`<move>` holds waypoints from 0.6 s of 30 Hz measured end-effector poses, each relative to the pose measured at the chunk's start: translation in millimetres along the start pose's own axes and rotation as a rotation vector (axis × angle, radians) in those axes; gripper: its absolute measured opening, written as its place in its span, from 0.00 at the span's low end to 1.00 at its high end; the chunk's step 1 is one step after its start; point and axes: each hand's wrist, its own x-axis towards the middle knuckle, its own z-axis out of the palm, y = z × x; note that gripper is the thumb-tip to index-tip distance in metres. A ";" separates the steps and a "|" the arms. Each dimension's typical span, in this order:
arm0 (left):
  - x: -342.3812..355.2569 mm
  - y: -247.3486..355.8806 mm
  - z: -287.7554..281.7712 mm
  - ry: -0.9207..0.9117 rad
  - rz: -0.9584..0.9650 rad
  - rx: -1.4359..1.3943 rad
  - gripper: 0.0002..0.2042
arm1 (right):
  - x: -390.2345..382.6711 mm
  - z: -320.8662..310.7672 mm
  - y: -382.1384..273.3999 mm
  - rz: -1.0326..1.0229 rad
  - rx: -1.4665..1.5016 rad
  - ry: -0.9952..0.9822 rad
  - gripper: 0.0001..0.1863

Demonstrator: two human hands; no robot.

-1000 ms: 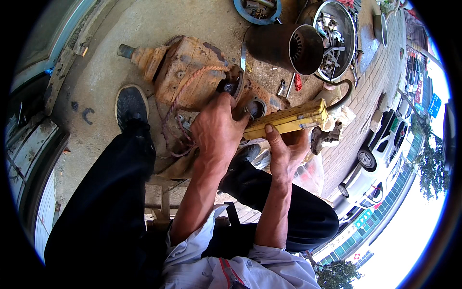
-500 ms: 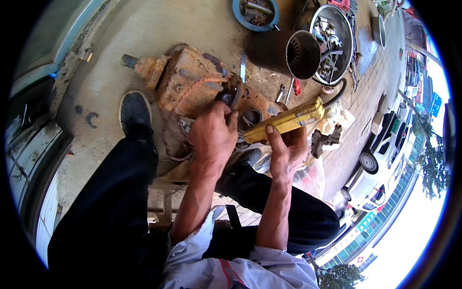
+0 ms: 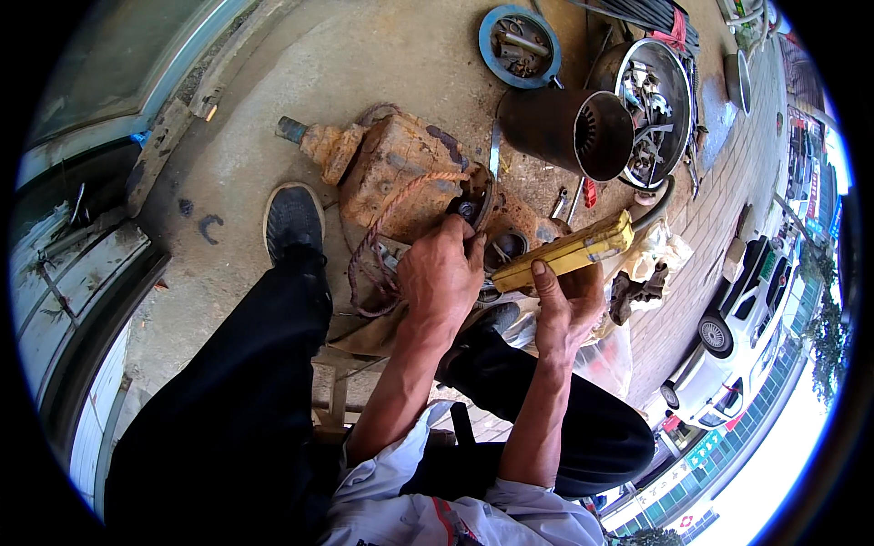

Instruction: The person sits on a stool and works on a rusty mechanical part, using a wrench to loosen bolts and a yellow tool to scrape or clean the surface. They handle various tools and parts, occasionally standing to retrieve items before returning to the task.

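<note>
A rusty, blocky metal machine housing (image 3: 396,177) lies on the ground in front of me, a shaft stub at its left end. My left hand (image 3: 442,273) is closed, thumb and fingers pinched together at the edge of the housing's dark round opening (image 3: 470,207). Whatever is between those fingertips is hidden. In my right hand (image 3: 566,305) is a long yellow box-shaped device (image 3: 569,253), worn and dirty, with a dark cable (image 3: 657,206) at its far end. My thumb lies along its near side. A second round opening (image 3: 508,246) shows between my hands. A frayed rope (image 3: 401,205) hangs over the housing.
Beyond the housing stand a dark metal cylinder (image 3: 564,132), a steel basin (image 3: 678,91) of metal parts and a blue round pan (image 3: 487,55). A wrench (image 3: 558,202) lies nearby. My left shoe (image 3: 294,223) is beside the housing; white cars (image 3: 728,341) stand at right.
The whole scene has shifted right and slightly down in the picture as my head turned. Both hands keep nearly the same grip and place against the housing and the yellow device.
</note>
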 end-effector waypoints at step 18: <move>-0.3 1.6 0.4 -0.013 0.000 0.014 0.08 | 0.5 -0.5 0.1 -0.013 -0.062 0.029 0.29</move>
